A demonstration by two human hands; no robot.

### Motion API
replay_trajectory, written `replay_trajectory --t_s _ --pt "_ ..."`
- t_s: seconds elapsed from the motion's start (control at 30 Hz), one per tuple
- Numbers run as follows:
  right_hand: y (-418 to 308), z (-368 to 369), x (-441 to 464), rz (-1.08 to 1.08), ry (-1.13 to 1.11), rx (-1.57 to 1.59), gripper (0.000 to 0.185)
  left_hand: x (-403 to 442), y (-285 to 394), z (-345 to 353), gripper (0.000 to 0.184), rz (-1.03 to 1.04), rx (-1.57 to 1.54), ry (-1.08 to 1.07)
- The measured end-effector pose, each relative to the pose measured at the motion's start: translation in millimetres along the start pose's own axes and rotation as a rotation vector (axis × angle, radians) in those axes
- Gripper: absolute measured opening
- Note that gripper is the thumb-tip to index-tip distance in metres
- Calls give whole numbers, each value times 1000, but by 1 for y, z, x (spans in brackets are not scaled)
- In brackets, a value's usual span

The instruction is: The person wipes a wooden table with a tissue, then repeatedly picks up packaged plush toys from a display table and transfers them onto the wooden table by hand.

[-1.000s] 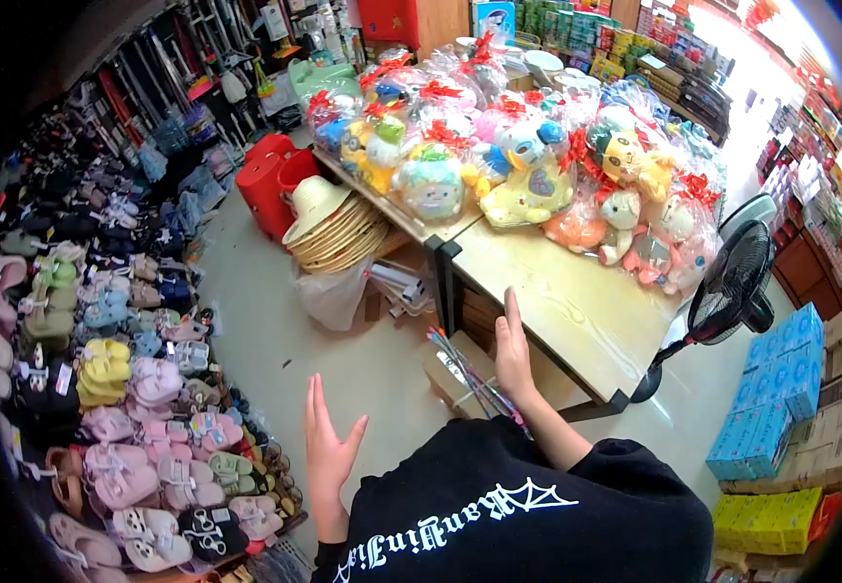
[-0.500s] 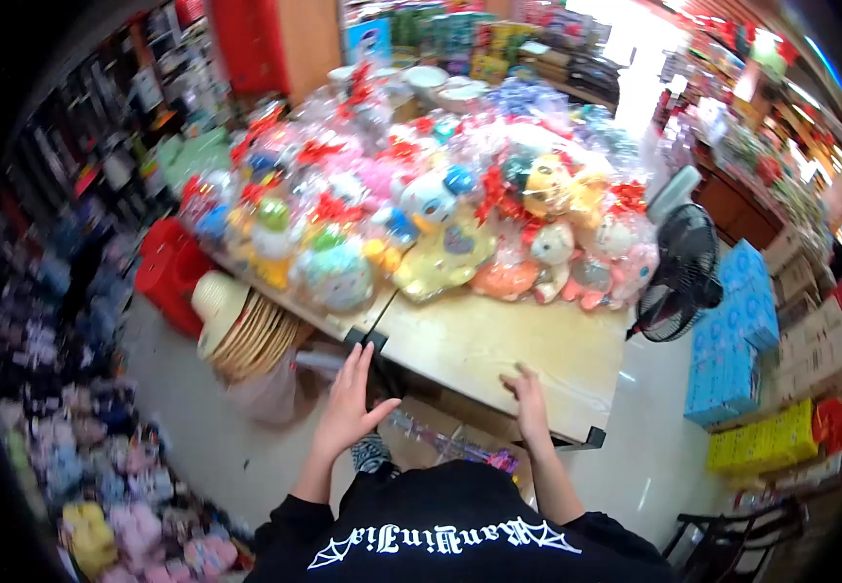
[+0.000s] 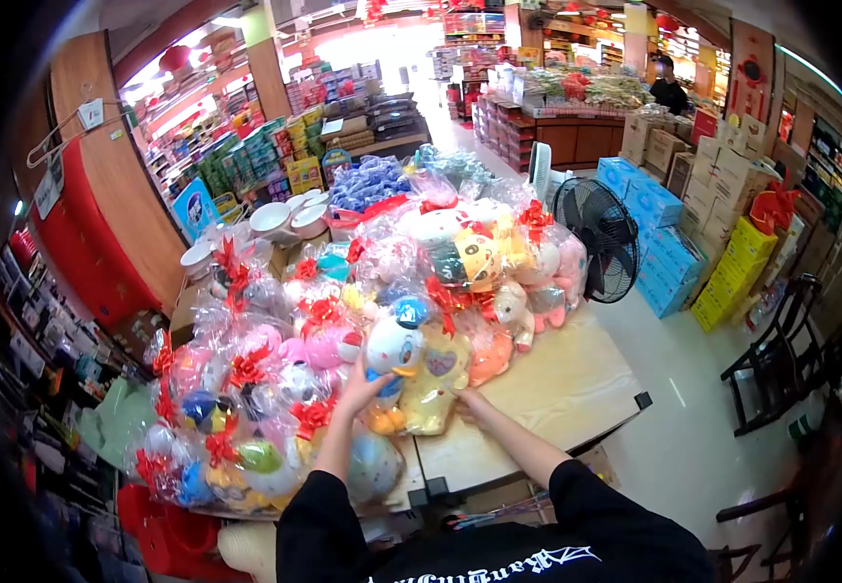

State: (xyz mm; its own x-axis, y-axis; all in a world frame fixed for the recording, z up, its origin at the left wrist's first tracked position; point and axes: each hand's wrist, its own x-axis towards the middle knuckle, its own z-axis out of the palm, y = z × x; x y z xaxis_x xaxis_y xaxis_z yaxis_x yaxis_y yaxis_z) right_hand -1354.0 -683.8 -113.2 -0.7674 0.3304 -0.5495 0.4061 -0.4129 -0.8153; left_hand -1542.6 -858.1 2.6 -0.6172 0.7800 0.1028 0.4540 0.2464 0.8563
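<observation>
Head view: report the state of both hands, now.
Left hand: against the duck toy; whether it grips cannot be told.
Right hand: at the edge of the yellow toy; open or closed cannot be told.

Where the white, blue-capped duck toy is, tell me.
Near the head view's centre, the duck toy is at the left hand, just left of the yellow heart-marked plush.

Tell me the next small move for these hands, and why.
I'd probably ease the right hand slightly inward against the yellow plush toy: it sits at that toy's lower right edge, while the left hand is against the duck plush beside it. Whether either hand has a firm grip is unclear, so steadying seems wiser than lifting.
</observation>
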Motion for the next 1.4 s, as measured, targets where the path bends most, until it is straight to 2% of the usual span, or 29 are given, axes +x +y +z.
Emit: replay_trajectory --t_s 0.07,0.1,0.13,0.23,0.37,0.4,0.47,0.53,0.57,0.6,0.67,0.73,0.77,0.8,0.93,1.07,1.13,1.2,1.33,1.4 --pt "-4 20 -18 -82 121 79 49 9 -28 8 71 -18 -108 -60" --pt "2 13 -4 -18 139 43 40 10 -34 10 68 12 -154 -48" --pt "-1 15 -8 -26 167 58 40 12 -35 13 66 44 -201 -43" --pt "-2 21 -18 -163 69 540 31 11 -23 7 61 26 -179 -109" --pt "8 15 -38 -222 122 680 30 0 9 5 58 65 -294 -190" --pt "10 11 -51 -225 137 689 30 -4 15 9 58 67 -296 -208" --pt "13 -2 -82 -275 182 705 30 -14 38 21 58 255 -222 -152" --pt "23 -21 -115 -321 193 707 28 -35 94 23 59 316 -232 -204" --pt "26 -32 -134 -309 211 670 34 -42 109 29 59 320 -193 -245" --pt "27 -39 -154 -302 227 635 49 -46 118 36 59 330 -151 -285" --pt "20 -41 -212 -418 364 487 45 -58 118 60 58 322 -255 -361" --pt "30 -44 -265 -426 458 426 47 -85 145 73 59 126 -485 -570" --pt "42 -44 -291 -411 552 363 44 -100 149 85 63 150 -557 -603" --pt "71 -48 -332 -391 677 320 41 -130 141 115 69 87 -571 -648" --pt "148 -45 -422 -283 846 396 40 -201 147 165 72 -191 -649 -895" --pt "205 -43 -504 -314 991 485 37 -258 168 219 68 -201 -665 -978" --pt "225 -47 -542 -319 1019 501 35 -278 185 249 67 -125 -675 -1012" --pt "238 -56 -573 -416 1115 527 29 -298 205 281 64 -60 -668 -973" --pt "256 -72 -637 -514 1213 540 32 -335 256 337 51 -22 -800 -931" --pt "259 -65 -673 -647 1218 508 40 -355 282 359 49 -12 -815 -980"
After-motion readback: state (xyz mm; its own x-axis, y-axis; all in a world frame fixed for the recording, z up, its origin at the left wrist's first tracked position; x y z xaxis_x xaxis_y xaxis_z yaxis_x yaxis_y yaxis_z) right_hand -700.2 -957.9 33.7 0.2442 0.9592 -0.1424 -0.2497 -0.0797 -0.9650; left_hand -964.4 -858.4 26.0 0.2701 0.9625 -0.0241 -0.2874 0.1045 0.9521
